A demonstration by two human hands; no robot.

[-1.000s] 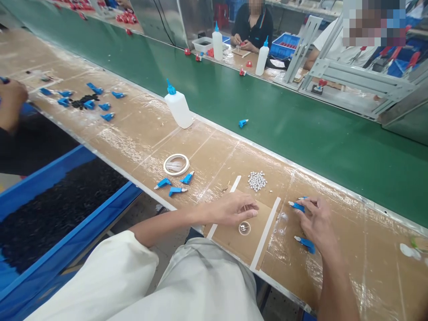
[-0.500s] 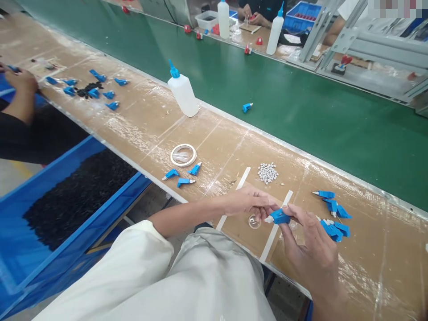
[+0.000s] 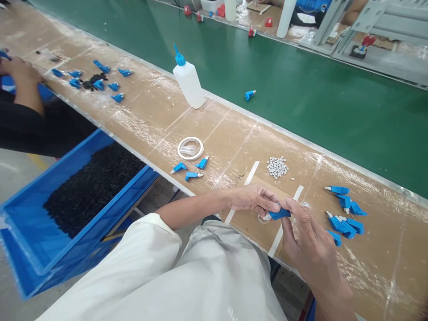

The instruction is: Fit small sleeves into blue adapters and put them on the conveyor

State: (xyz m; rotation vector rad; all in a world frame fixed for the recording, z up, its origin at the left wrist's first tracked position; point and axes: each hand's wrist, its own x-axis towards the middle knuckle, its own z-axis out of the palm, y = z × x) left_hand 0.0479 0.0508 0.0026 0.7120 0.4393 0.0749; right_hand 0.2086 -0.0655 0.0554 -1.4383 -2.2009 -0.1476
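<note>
Between my two hands is a blue plastic part (image 3: 280, 214) with a white tip pointing left. My right hand (image 3: 309, 236) pinches its right end between thumb and fingers. The thumb and fingers of my left hand (image 3: 256, 197) close on its left side, near the tip. Below the part, a small clear round object (image 3: 262, 218) lies on the table, partly covered. A pile of small grey pieces (image 3: 277, 167) sits beyond my hands. Several more blue parts (image 3: 346, 225) lie to the right of my right hand, and others (image 3: 193, 175) rest farther left.
A roll of tape (image 3: 190, 148) and a white bottle with a blue nozzle (image 3: 189, 84) stand to the left. The green conveyor belt (image 3: 301, 107) runs behind the table, carrying a blue part. Blue bins (image 3: 72, 243) of black pieces sit at lower left, near a co-worker's arm (image 3: 28, 84).
My left hand has closed in on the blue part and now grips its left side; before, its fingers were apart beside it. The camera view has shifted slightly.
</note>
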